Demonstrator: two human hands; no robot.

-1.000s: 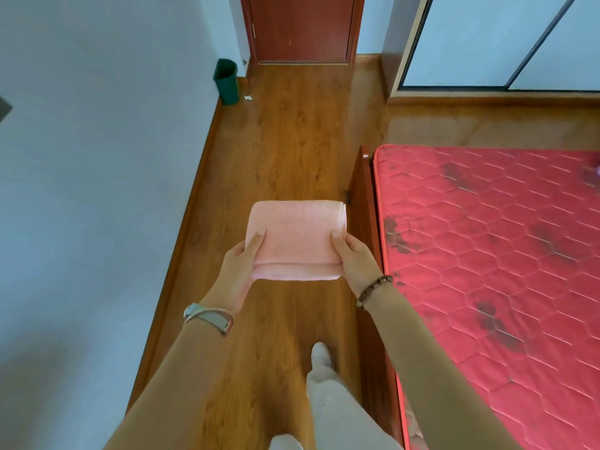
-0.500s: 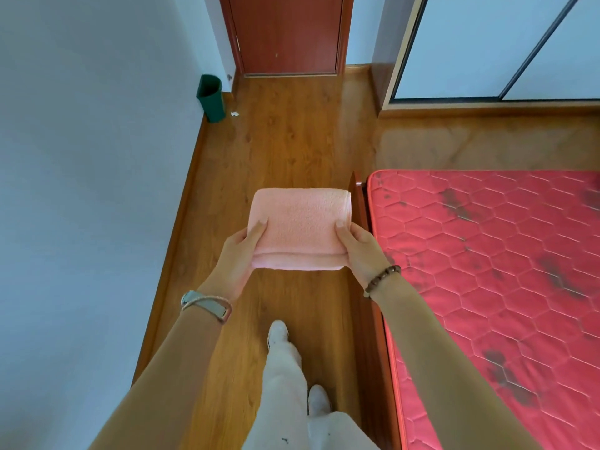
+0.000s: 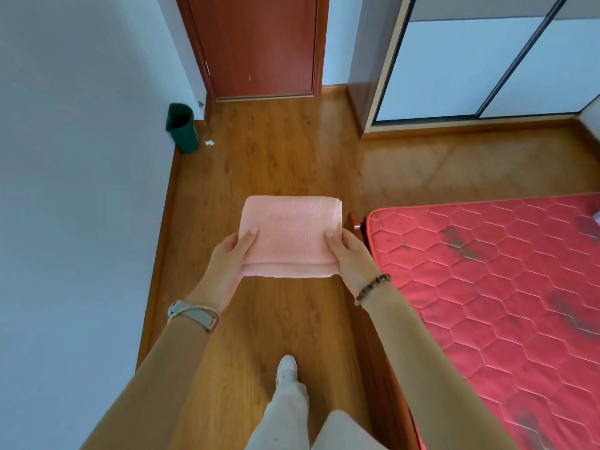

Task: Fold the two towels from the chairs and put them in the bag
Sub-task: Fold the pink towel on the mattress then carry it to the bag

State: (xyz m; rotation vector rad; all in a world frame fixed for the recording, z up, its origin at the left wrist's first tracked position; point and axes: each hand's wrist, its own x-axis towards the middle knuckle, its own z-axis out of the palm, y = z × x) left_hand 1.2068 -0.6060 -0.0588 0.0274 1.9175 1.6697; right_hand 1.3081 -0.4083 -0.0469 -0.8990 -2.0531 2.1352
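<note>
A folded pink towel [image 3: 292,232] is held flat in front of me, above the wooden floor. My left hand [image 3: 227,264] grips its left edge, thumb on top and fingers underneath. My right hand [image 3: 352,258] grips the right edge the same way. The towel is a neat thick rectangle with its layered edges toward me. No bag, chair or second towel is in view.
A red quilted mattress [image 3: 506,287] on a wooden bed frame [image 3: 373,352] lies to my right. A white wall runs along the left. A green bin [image 3: 182,128] stands by a closed red-brown door [image 3: 256,43] ahead. A sliding-door wardrobe [image 3: 470,66] is at the far right.
I have walked forward along the bed toward the door. The bin, door and wardrobe have come lower and nearer in view. Both hands keep the same hold on the towel.
</note>
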